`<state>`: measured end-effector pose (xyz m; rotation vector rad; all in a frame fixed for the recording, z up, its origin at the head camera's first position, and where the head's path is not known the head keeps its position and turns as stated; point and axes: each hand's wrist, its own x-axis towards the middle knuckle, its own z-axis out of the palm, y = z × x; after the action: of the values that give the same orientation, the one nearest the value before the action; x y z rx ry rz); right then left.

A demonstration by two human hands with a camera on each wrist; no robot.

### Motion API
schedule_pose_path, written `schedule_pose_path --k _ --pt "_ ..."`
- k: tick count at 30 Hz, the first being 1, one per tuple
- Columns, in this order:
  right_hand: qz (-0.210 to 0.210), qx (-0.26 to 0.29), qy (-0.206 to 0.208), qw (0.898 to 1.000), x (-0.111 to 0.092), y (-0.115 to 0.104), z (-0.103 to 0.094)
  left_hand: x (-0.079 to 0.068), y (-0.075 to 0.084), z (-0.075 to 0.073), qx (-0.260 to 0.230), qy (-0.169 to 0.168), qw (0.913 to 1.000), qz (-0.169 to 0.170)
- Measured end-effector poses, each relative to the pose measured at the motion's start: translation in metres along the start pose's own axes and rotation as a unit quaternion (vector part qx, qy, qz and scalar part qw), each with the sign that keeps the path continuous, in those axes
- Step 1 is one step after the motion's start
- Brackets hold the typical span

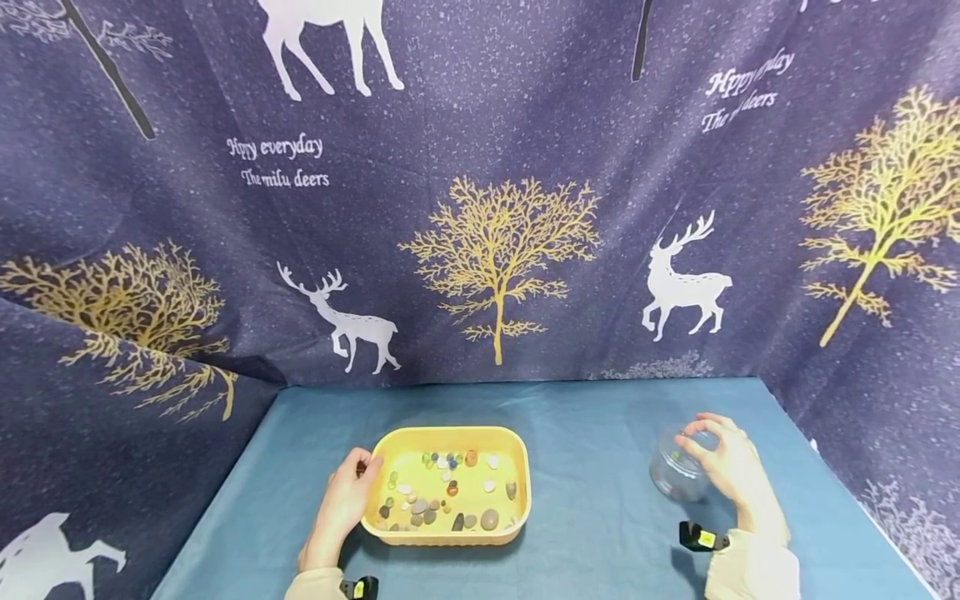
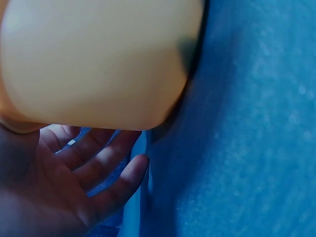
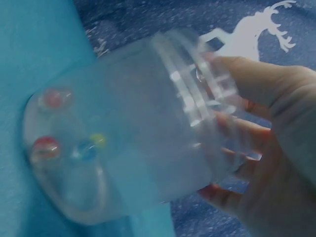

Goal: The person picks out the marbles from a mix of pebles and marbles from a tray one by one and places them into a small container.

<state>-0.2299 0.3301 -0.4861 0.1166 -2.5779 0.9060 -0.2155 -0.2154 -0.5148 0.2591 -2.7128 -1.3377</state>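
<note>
My left hand [image 1: 347, 492] grips the left rim of a yellow plastic tray [image 1: 450, 540]. The left wrist view shows the fingers [image 2: 111, 195] loosely bent beside and below the tray's wall [image 2: 98, 64]. Inside the tray lie glass marbles [image 1: 442, 461] and several pebbles [image 1: 420, 505]. At the right, a clear jar [image 1: 671, 483] stands on the table, and my right hand [image 1: 723, 458] holds it by its rim from above. Near the jar's bottom, the right wrist view shows a red-and-white marble [image 3: 45, 148], another red one, a blue one [image 3: 85, 150] and something small and yellow.
Blue cloth covers the table [image 1: 585, 500], with a stretch of it between tray and jar. Behind it hangs a dark curtain [image 1: 525, 117] printed with deer and trees. A small black wrist camera [image 1: 701, 537] sits at the right cuff.
</note>
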Motion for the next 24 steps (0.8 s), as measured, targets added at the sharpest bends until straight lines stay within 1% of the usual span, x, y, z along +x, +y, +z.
schedule_pose_path --k 6,9,17,24 --pt "0.033 0.004 -0.035 0.999 -0.002 0.009 0.008 0.000 -0.001 0.000 0.000 0.003 1.0000 0.004" --pt "0.046 0.009 -0.044 0.998 -0.002 0.011 0.010 0.000 0.000 0.000 -0.003 0.002 1.0000 0.006" --pt "0.068 0.004 -0.074 0.995 -0.001 0.012 0.007 0.000 -0.001 0.000 -0.012 -0.001 0.9999 0.003" --pt "0.078 0.002 -0.091 0.993 -0.001 0.008 0.004 0.001 -0.002 0.000 -0.011 0.004 0.9999 0.010"
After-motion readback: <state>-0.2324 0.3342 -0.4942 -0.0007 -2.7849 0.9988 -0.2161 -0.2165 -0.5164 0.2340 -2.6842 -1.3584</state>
